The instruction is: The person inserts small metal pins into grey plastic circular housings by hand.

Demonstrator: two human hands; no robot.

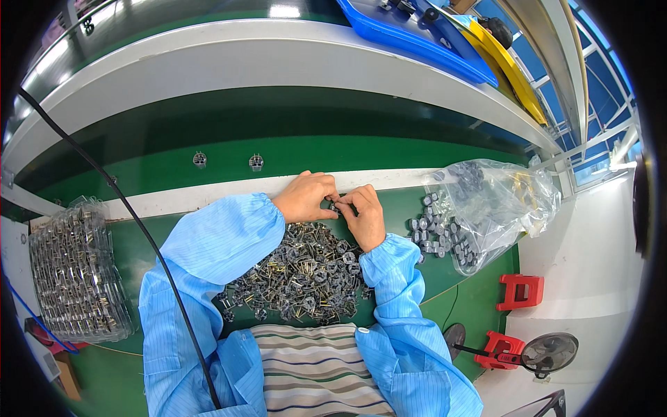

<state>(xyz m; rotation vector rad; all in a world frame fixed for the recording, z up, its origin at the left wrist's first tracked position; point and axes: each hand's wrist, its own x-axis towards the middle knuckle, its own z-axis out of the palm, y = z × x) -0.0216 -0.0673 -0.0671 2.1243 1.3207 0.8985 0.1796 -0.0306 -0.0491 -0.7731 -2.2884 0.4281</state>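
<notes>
My left hand (307, 197) and my right hand (365, 217) meet above the far edge of a heap of small parts. Their fingertips pinch a small dark part with a bit of metal (334, 207) between them; the fingers cover most of it, so its exact kind does not show. Below my wrists lies the heap of small dark parts with metal pins (299, 274), spread over the green bench top. To the right of my right hand, several round grey caps (429, 229) lie loose beside a clear plastic bag (511, 198) holding more of them.
Stacked clear blister trays (76, 271) filled with parts stand at the left. Two small pinned parts (199, 160) sit apart beyond the white rail (160, 201). A blue tray (417, 38) rests on the upper shelf. A black cable (132, 208) crosses the left side. Red stools (520, 292) and a fan (549, 353) stand right.
</notes>
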